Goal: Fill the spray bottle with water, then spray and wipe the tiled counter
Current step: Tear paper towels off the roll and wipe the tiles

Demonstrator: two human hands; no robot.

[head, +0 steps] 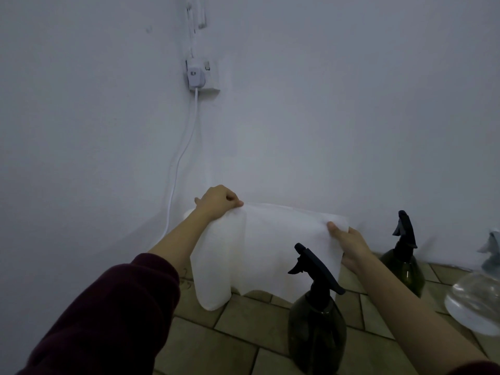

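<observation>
A white paper towel sheet (pixel 281 247) is stretched between my hands above the tiled counter (pixel 238 320). My left hand (pixel 217 201) pinches its upper left corner, over the white paper towel roll (pixel 213 274) standing upright near the wall. My right hand (pixel 349 244) grips the sheet's right edge. A dark green spray bottle (pixel 316 328) with a black trigger head stands on the counter in front of the sheet, untouched.
A second dark green spray bottle (pixel 404 266) stands at the right near the wall. A clear spray bottle (pixel 476 296) sits at the right edge. A white wall socket with a plugged adapter (pixel 196 75) has a cable (pixel 176 169) running down to the counter.
</observation>
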